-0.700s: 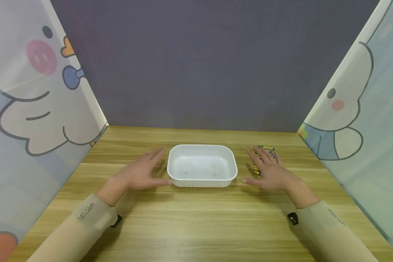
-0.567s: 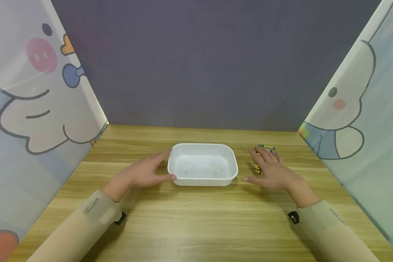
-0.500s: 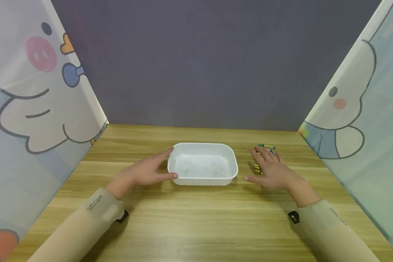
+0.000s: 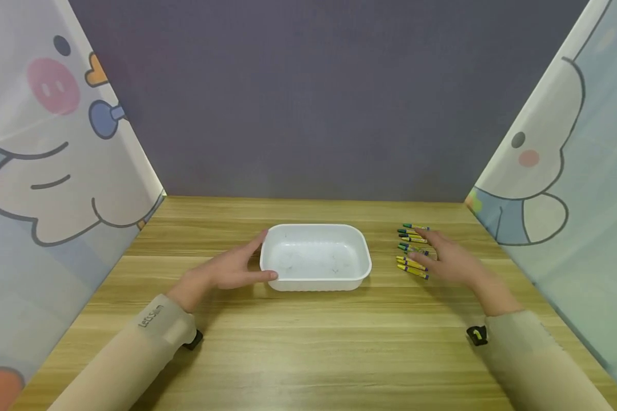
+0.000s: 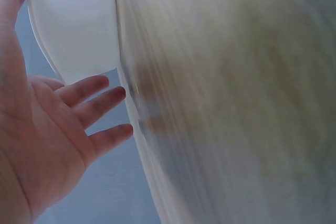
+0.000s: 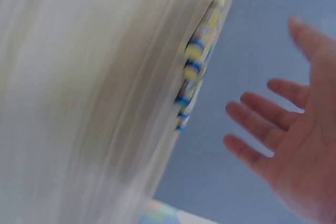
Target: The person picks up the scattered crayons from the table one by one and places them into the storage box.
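Note:
A white rectangular plastic tray (image 4: 316,283) sits mid-table in the head view. At its left end is my left hand (image 4: 221,271), thumb by the near corner and a finger by the far one; the fingers look loosely extended. The left wrist view shows the same hand (image 5: 52,129) beside the tray's white wall (image 5: 76,24). Several crayons (image 4: 412,272) lie in a rough column right of the tray, mostly yellow and green. Over their right side hovers my right hand (image 4: 455,262), fingers spread. In the right wrist view this hand (image 6: 299,145) holds nothing and stays apart from the crayons (image 6: 194,59).
A wood-grain table (image 4: 288,354) carries everything. Behind it rises a dark grey panel (image 4: 313,103). Cartoon-printed curtains stand along the left side (image 4: 10,114) and the right side (image 4: 596,171).
My left hand has come right to meet the tray's left end. My right hand has drawn back to the right, so more of the crayons show.

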### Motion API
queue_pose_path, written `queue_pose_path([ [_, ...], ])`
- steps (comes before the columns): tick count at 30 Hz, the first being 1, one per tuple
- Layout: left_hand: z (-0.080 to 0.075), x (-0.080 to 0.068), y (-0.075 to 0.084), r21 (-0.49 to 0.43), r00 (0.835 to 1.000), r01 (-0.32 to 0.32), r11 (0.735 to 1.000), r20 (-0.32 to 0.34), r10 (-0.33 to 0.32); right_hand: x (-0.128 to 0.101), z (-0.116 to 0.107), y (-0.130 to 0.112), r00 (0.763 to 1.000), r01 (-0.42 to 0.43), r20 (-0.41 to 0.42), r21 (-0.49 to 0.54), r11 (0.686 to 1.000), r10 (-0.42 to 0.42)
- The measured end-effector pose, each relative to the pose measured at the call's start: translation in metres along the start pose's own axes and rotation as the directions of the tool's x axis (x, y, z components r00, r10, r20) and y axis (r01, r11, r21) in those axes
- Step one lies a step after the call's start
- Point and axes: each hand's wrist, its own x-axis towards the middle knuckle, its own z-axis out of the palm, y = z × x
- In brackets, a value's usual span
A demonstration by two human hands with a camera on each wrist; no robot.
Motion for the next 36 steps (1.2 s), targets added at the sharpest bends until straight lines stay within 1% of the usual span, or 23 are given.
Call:
queue_pose_path([
  [4,-0.001,-0.003,0.0,-0.016,1.0,0.011,1.0,0.014,-0.011,0.01,-0.004,0.021,1.0,0.008,-0.005,0.063,0.998,-0.007],
  [8,0.001,-0.006,-0.001,-0.048,0.999,0.02,0.999,0.034,-0.018,0.021,-0.003,0.037,0.999,0.03,-0.014,0.061,0.998,-0.029],
  [11,0.003,-0.007,-0.001,-0.077,0.999,0.023,0.997,0.046,-0.019,0.027,-0.001,0.045,1.0,0.026,-0.005,0.064,0.998,-0.026],
  [18,0.007,-0.005,0.0,-0.109,0.999,0.005,0.994,0.044,0.0,0.039,0.005,0.054,1.0,0.007,0.006,0.059,0.998,-0.007],
  [21,0.007,-0.005,0.001,-0.122,0.998,0.005,0.993,0.056,0.002,0.041,0.008,0.058,1.0,0.007,0.007,0.06,0.998,-0.008],
  [26,0.007,-0.003,0.001,-0.129,0.998,0.009,0.992,0.064,-0.001,0.037,0.007,0.066,1.0,0.013,-0.007,0.065,0.998,-0.013],
  [33,0.006,-0.002,0.002,-0.152,0.998,0.0,0.988,0.061,0.01,0.034,0.005,0.071,0.999,-0.038,0.018,0.112,0.993,0.036],
  [36,0.006,-0.001,0.003,-0.158,0.998,-0.003,0.987,0.061,0.012,0.035,0.004,0.071,0.999,-0.045,0.017,0.12,0.992,0.043],
])
